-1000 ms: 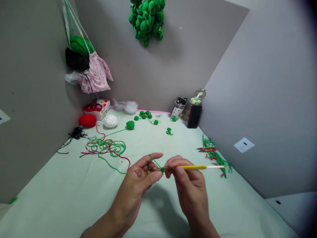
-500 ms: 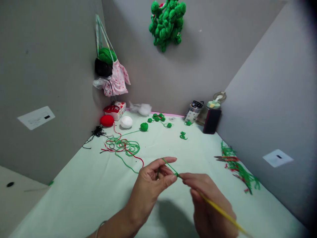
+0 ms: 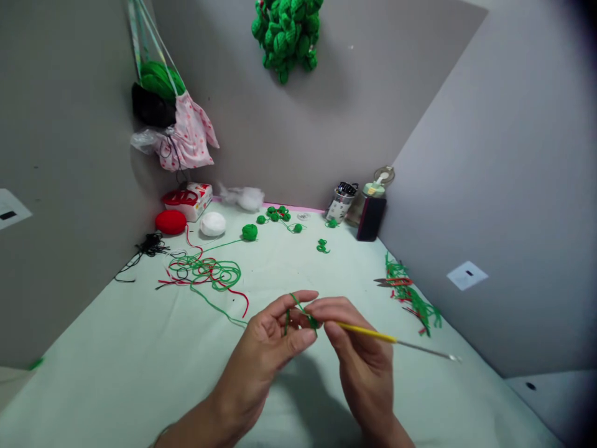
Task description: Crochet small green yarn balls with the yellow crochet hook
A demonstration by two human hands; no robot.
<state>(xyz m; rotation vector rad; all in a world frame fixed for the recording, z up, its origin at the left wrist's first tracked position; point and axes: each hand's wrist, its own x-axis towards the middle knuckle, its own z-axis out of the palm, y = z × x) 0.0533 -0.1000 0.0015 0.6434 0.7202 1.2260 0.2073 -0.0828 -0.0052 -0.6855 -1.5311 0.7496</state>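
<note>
My left hand (image 3: 268, 348) has green yarn (image 3: 296, 303) looped over its raised index finger. Between its thumb and fingers it pinches a small green crocheted piece (image 3: 313, 323). My right hand (image 3: 361, 367) grips a yellow-handled crochet hook (image 3: 368, 332), whose bare metal end points off to the right. Its fingertips touch the small green piece. The hook's working tip is hidden among the fingers and yarn. Loose green and red yarn (image 3: 228, 274) lies in tangled loops beyond my left hand, with one green strand running toward that hand.
A red yarn ball (image 3: 170, 222), a white ball (image 3: 212, 224) and a green ball (image 3: 249, 232) sit at the back left. Scissors (image 3: 394, 282) lie on green yarn scraps (image 3: 422, 308) at right. A pen cup (image 3: 339, 202) and a dark phone (image 3: 372, 219) stand at the back.
The view has turned to the right, so the table things appear further left. My right hand has rolled and drawn closer to the left, and the hook now lies flatter, its free end fully visible.
</note>
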